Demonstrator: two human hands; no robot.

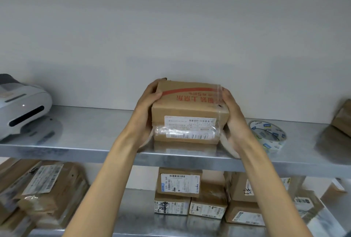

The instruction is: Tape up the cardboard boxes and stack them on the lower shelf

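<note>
Brown cardboard box (190,111) with a red printed band, a white shipping label and clear tape across its front sits dead centre in my view on the upper steel shelf (91,130). Its bottom edge touches the metal or is barely off it; I cannot tell which. My left grip (146,107) clasps the 9 o'clock side, fingers curled over the top corner. My right grip (234,120) clasps the 3 o'clock side, fingers wrapped round the taped edge. Neither holds anything else.

I judge the box stiff-walled and light enough for two hands. The tape looks glossy and probably slick, so I would keep my palms on bare cardboard, low on the side faces, and squeeze gently so the walls don't dent.

At 3 o'clock, near my right wrist, stands a blue-and-white printed roll of clear tape (268,135). A white label printer (20,103) sits far out at 9 o'clock. Something pale and blurred lies under the right wrist; I cannot make it out.

At 6 o'clock is the lower steel shelf (138,210), carrying a stack of small labelled boxes (178,183) directly below and a pile of brown parcels (43,189) at 7 o'clock. The upper shelf's front lip is in the way, so the box must come out towards me before it goes down.
</note>
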